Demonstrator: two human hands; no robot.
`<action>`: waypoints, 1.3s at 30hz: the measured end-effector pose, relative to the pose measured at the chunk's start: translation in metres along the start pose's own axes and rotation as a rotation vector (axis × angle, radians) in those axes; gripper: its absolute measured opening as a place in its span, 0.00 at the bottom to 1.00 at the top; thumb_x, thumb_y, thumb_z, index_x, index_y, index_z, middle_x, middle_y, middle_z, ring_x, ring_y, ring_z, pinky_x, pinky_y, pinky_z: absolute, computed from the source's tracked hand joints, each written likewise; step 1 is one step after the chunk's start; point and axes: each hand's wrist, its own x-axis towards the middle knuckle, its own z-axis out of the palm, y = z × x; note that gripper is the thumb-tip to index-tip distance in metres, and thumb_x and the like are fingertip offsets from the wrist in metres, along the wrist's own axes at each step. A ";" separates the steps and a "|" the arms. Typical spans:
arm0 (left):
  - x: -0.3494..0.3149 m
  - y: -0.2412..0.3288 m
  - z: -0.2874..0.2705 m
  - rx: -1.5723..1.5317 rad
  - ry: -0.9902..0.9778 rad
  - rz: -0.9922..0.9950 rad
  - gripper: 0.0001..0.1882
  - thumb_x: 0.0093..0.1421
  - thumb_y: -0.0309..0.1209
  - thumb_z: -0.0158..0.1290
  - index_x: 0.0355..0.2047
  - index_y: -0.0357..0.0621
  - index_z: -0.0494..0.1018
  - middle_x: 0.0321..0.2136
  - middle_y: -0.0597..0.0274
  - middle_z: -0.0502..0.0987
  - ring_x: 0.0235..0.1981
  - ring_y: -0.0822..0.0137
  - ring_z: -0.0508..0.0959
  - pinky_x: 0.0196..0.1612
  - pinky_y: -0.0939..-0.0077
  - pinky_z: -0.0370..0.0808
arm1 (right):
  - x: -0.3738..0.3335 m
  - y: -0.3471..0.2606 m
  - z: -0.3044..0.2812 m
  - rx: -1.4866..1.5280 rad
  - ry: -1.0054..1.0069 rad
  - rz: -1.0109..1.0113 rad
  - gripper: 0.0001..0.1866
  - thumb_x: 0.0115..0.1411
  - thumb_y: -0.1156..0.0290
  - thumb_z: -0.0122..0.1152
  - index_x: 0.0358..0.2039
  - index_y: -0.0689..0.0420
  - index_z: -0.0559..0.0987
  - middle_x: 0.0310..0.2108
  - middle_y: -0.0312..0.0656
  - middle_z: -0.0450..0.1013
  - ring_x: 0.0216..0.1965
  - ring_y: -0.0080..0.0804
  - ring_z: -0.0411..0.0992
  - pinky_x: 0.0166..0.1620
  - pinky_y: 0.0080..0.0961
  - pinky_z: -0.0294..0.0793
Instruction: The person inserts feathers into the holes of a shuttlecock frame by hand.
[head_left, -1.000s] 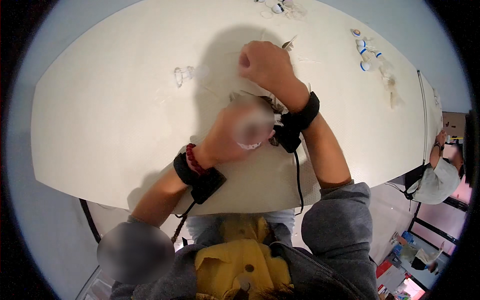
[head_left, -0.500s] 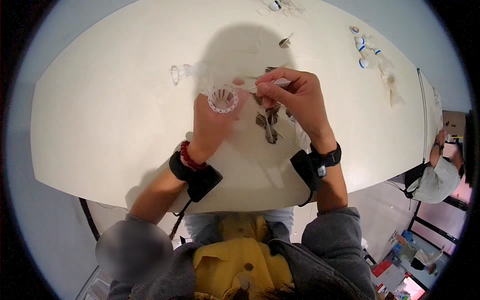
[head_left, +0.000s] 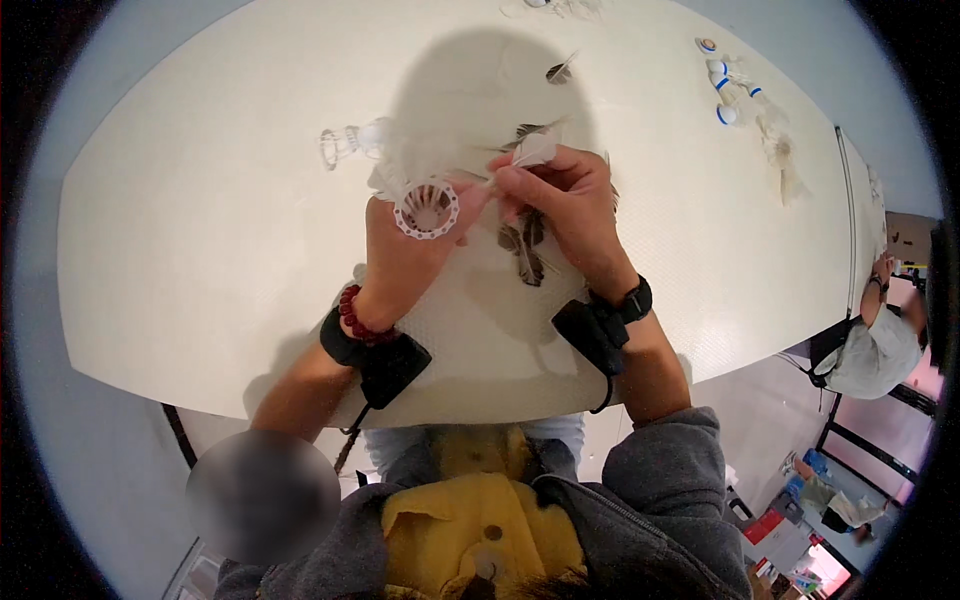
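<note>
My left hand [head_left: 405, 250] is closed round a white openwork shuttlecock skirt [head_left: 427, 192], its ring with small holes facing up. My right hand [head_left: 582, 222] pinches a white feather [head_left: 535, 150] between thumb and forefinger; the broad vane stands up over the fingers. The fingertips of both hands meet just right of the skirt, and the contact there is partly hidden. Below the right fingers lies a small heap of dark-tipped feathers [head_left: 524, 250] on the table. More dark feathers [head_left: 528, 131] lie just beyond that hand.
Left of my hands a second white skirt [head_left: 340, 147] lies on its side on the pale table [head_left: 220, 260]. A single dark feather [head_left: 560, 72] lies farther off. Several blue-banded shuttlecock heads [head_left: 722, 85] and loose whitish feathers [head_left: 782, 165] lie far right. Another person [head_left: 872, 355] sits beyond.
Both hands have shifted slightly left. My right hand has come closer to the left one, so the fingertips meet. The white feather's vane now shows above the right fingers.
</note>
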 end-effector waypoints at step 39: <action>0.001 0.004 -0.002 0.080 0.015 0.079 0.03 0.53 0.25 0.57 0.28 0.38 0.75 0.20 0.68 0.75 0.19 0.81 0.71 0.20 0.87 0.67 | 0.000 0.001 -0.004 0.024 -0.060 -0.091 0.11 0.55 0.72 0.60 0.37 0.65 0.77 0.31 0.39 0.75 0.27 0.21 0.71 0.32 0.16 0.72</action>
